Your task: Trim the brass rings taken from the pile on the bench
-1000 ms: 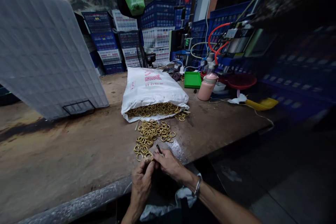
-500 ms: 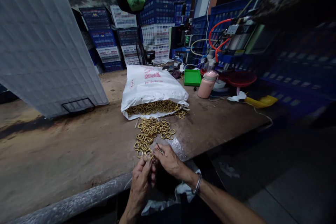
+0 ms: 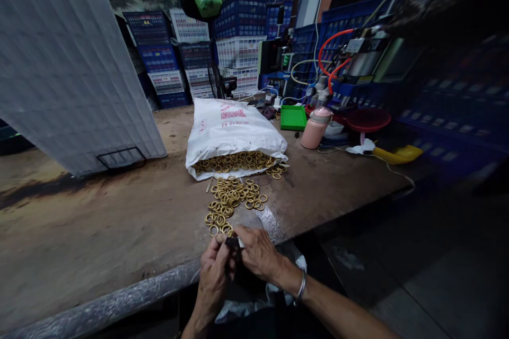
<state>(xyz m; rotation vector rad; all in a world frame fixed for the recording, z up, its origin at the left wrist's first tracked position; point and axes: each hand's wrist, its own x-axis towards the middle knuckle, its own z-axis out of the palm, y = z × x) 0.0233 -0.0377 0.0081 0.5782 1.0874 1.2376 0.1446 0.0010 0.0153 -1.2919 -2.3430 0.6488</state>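
At the table's front edge my left hand (image 3: 212,273) is closed in a pinch. Its fingertips are largely covered by a small dark flat tool (image 3: 231,242), but a gold ring edge showed there a moment ago. My right hand (image 3: 260,255), with a metal bangle on the wrist, grips that tool, and its tip meets the left fingertips. Just beyond both hands lies a loose pile of brass-coloured rings (image 3: 226,196). Behind the pile, a white woven sack (image 3: 238,132) lies on its side with its mouth towards me, full of the same rings.
On the wooden table (image 3: 131,222) a large pale ribbed panel (image 3: 75,74) stands at the left. To the right are a pink bottle (image 3: 314,127), a green tray (image 3: 293,117), a red dish (image 3: 368,118) and a yellow scoop (image 3: 397,154). Stacked crates (image 3: 155,58) fill the back.
My right hand has turned, so the tool, seen as a thin metal strip before, now shows a dark flat face across the left fingertips. The view has shifted slightly.
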